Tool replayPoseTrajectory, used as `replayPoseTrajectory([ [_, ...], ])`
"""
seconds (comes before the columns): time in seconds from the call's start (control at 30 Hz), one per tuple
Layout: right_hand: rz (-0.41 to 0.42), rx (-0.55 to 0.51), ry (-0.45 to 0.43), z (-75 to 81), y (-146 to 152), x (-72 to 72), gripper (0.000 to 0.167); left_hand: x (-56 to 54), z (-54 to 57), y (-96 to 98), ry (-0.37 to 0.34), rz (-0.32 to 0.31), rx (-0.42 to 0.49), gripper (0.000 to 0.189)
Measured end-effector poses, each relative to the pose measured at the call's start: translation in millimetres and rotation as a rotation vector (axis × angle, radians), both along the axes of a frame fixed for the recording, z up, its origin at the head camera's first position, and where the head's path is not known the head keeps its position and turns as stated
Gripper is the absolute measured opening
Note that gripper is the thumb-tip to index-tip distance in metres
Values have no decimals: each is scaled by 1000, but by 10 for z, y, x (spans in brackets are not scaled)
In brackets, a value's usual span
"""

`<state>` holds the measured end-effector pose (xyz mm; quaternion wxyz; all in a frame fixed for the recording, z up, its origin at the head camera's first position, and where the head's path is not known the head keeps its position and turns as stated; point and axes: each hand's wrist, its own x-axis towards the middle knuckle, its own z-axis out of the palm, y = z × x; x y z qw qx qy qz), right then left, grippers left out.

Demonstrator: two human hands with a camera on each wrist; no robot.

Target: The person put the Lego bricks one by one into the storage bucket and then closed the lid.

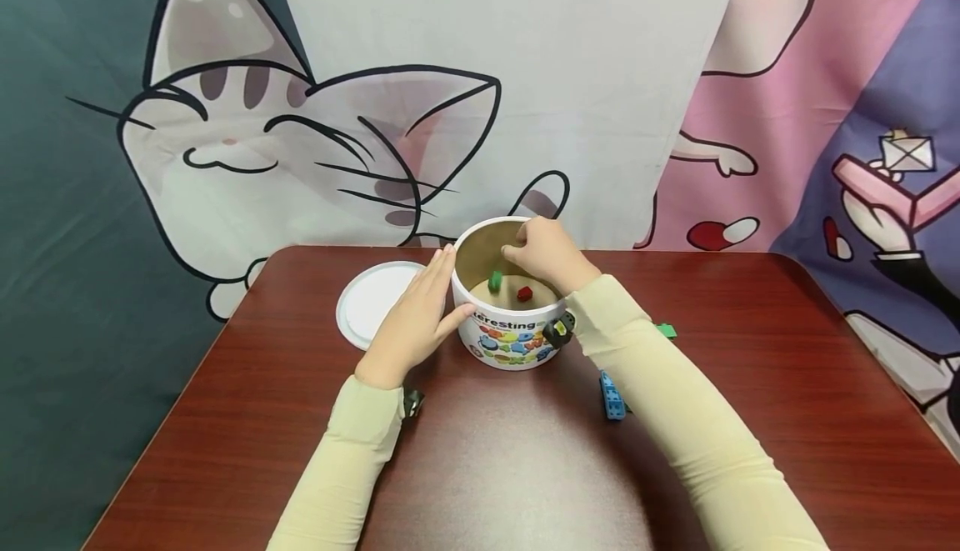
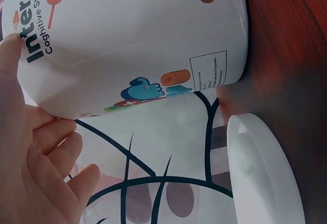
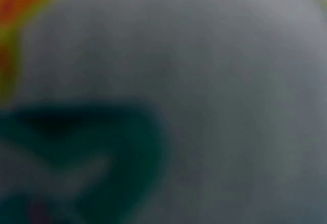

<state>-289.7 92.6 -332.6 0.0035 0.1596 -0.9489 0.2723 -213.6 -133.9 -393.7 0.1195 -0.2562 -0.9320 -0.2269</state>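
Observation:
A white round tub (image 1: 510,343) with a colourful printed label stands lidless near the table's far edge. Inside it, a green block (image 1: 495,282) and a red block (image 1: 524,293) lie on the bottom. My left hand (image 1: 412,318) rests against the tub's left side, fingers fairly straight, thumb on the front; the left wrist view shows this hand (image 2: 46,157) touching the printed wall. Over the right of the rim, my right hand (image 1: 551,252) reaches into the tub with bent fingers. Whether they hold anything is hidden. The right wrist view shows only the blurred tub wall (image 3: 219,106) close up.
A white lid (image 1: 367,301) lies left of the tub, partly behind my left hand. Right of the tub, a blue block (image 1: 612,397) and a green piece (image 1: 666,330) lie beside my right sleeve. A cat-print cloth (image 1: 600,76) hangs behind the brown table (image 1: 225,418).

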Motion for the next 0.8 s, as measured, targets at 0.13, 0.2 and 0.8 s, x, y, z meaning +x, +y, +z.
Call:
replayPoseTrajectory([
  [0.13,-6,-88,27,20,58,64,30,-10,-3,5,-15,6,5,83],
  [0.2,-1,-126,48,47,102,122,32,-13,-7,4,-19,9,6,84],
  [0.8,-73,-320,230,71,870,738,24,4,-6,-1,-5,6,11,84],
])
